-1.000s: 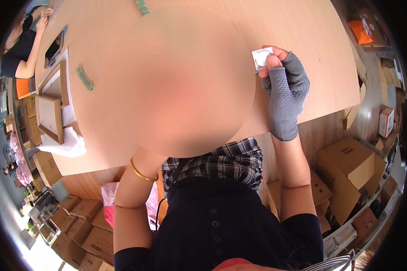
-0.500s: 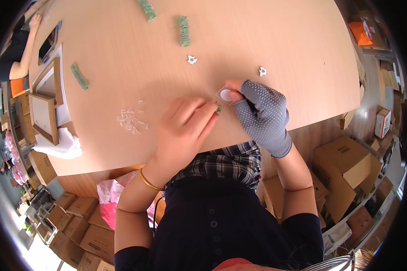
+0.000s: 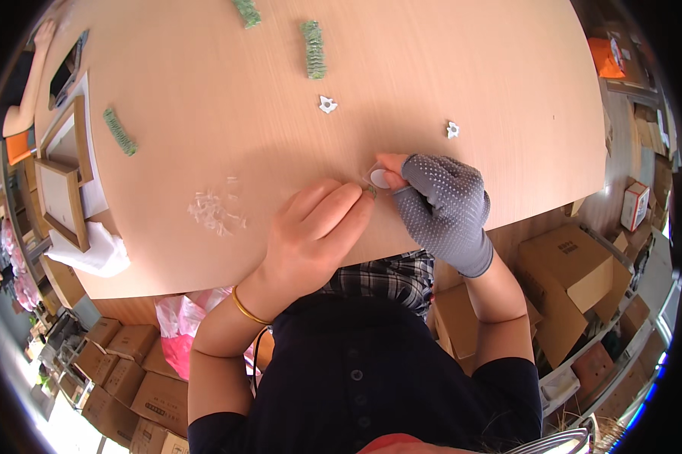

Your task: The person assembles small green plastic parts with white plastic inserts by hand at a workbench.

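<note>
My left hand (image 3: 309, 231), bare with a gold bangle at the wrist, is closed in a pinch. A tiny green piece (image 3: 370, 191) shows at its fingertips, close to the lower edge of a white round disc (image 3: 379, 178) on a small clear square. My right hand (image 3: 445, 212) wears a grey dotted glove with bare fingertips, and thumb and finger grip that clear square. Whether the green piece touches the disc I cannot tell. Beyond the hands lie two small white star-shaped pieces (image 3: 327, 104) and several green bristly strips (image 3: 314, 51).
Small clear plastic bits (image 3: 217, 211) lie heaped left of my left hand. Wooden frames (image 3: 62, 204) and a white cloth (image 3: 91, 251) are at the table's left edge. Another person's arm (image 3: 31, 87) rests at the far left. Cardboard boxes (image 3: 564, 261) stand below on both sides.
My left fingertips, with the green piece, have come nearer the disc in my right hand. The whole view has shifted slightly.
</note>
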`<state>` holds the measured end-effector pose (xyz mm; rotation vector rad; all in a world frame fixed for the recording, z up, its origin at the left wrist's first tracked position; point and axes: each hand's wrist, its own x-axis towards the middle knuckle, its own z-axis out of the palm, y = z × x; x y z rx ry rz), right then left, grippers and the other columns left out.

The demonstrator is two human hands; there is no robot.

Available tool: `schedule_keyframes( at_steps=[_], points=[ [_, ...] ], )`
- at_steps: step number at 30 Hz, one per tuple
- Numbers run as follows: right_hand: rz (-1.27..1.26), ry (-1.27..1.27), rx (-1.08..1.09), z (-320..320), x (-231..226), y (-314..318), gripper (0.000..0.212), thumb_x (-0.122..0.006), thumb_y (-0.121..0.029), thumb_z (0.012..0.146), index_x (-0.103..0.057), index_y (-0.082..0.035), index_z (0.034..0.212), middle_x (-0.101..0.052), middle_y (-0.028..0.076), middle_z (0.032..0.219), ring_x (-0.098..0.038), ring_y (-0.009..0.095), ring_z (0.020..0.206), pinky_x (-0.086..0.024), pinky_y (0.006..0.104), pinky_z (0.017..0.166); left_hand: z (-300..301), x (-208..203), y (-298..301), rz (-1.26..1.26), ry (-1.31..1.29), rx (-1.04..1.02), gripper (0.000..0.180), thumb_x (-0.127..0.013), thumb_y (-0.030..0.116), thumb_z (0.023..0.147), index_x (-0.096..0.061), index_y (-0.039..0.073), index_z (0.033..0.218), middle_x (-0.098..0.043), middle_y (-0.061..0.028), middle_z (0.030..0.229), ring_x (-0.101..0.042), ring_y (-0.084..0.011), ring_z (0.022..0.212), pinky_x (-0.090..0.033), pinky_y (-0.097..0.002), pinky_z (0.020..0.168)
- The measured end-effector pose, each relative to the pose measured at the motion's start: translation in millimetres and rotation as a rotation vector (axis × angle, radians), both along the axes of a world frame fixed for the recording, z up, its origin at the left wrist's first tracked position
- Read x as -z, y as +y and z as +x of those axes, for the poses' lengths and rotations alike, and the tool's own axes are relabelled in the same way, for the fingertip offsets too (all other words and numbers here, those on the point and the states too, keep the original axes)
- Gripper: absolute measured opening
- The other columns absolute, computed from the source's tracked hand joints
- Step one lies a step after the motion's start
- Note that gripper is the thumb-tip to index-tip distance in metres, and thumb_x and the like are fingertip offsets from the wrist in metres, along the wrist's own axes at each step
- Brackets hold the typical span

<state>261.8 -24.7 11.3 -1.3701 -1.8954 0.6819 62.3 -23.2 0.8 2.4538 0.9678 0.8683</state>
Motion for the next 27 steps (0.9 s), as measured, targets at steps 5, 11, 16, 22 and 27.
schedule_keyframes(
  at_steps=[5,11,16,22,27],
  points=[
    [0.011,0.046,0.009,0.2,-0.6,-0.7,0.021,-0.071,0.002,0.081,-0.073,0.000,0.102,-0.064,0.014,0.072,-0.065,0.030,0.063,-0.052,0.0345,0.060,0.6,-0.9,-0.2,-0.005,-0.002,0.005,0.028,-0.068,0.001,0.068,-0.068,-0.003,0.096,-0.062,-0.0082,0.098,-0.064,-0.0224,0.084,-0.054,-0.0328,0.065],
    [-0.032,0.000,-0.007,1.6,-4.1,0.9,0.022,-0.071,0.003,0.080,-0.073,-0.001,0.102,-0.069,0.013,0.078,-0.069,0.029,0.068,-0.054,0.0329,0.063,0.3,-0.6,0.9,-0.024,-0.007,0.007,0.028,-0.068,0.001,0.068,-0.068,-0.004,0.095,-0.062,-0.0086,0.098,-0.064,-0.0226,0.084,-0.054,-0.0328,0.065],
    [-0.035,0.021,-0.010,1.1,-3.0,0.3,0.023,-0.071,0.003,0.080,-0.073,-0.001,0.103,-0.071,0.013,0.080,-0.070,0.029,0.070,-0.055,0.0326,0.064,0.2,-2.2,0.9,-0.033,-0.006,0.012,0.027,-0.068,0.001,0.069,-0.068,-0.004,0.095,-0.062,-0.0092,0.099,-0.064,-0.0227,0.084,-0.054,-0.0327,0.065],
    [-0.015,-0.042,-0.079,5.0,-3.6,1.9,0.034,-0.077,0.000,0.072,-0.069,-0.005,0.104,-0.071,0.007,0.081,-0.071,0.026,0.072,-0.057,0.0323,0.065,0.7,-1.3,0.7,-0.042,-0.030,0.008,0.027,-0.068,0.000,0.068,-0.068,-0.004,0.094,-0.062,-0.0096,0.099,-0.064,-0.0231,0.084,-0.055,-0.0331,0.066],
    [-0.110,-0.024,-0.093,1.9,-9.1,2.3,0.026,-0.069,0.005,0.081,-0.072,-0.002,0.106,-0.070,0.014,0.081,-0.069,0.028,0.069,-0.054,0.0322,0.063,-0.2,0.2,1.8,-0.040,-0.041,0.006,0.027,-0.069,0.000,0.067,-0.068,-0.004,0.094,-0.062,-0.0096,0.097,-0.064,-0.0231,0.083,-0.054,-0.0329,0.066]
  ],
)
